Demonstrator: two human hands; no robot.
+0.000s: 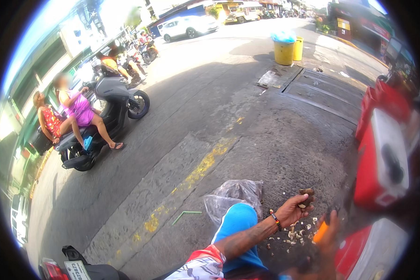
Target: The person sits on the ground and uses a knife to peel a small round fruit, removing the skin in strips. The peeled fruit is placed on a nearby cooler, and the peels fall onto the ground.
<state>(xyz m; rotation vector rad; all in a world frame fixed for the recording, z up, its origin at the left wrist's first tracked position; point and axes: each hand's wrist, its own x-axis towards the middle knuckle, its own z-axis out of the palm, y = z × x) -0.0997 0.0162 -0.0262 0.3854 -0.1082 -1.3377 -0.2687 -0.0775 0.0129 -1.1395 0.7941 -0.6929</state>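
Observation:
My left hand [294, 211], with a beaded bracelet [275, 220] at the wrist, grips a brown, rough-skinned piece [306, 200], perhaps a root or tuber, with a small pale cut spot. Close by on its right, my right hand [327, 234] is blurred and closed around an orange-handled tool [321, 232]; its working end cannot be made out. Pale peelings or chips [295, 233] lie scattered on the pavement below both hands. Left of my left hand, a clear plastic bag [235, 196] with dark contents rests on the ground beside my blue-clad knee.
Red coolers with whitish lids [383, 164] stand along the right side. A green bent straw [186, 212] lies on the road. Two people sit on a parked grey scooter [113, 89] at left. Yellow bins [284, 52] stand ahead beside a metal grate [322, 92]; another motorcycle's tail [91, 267] is at lower left.

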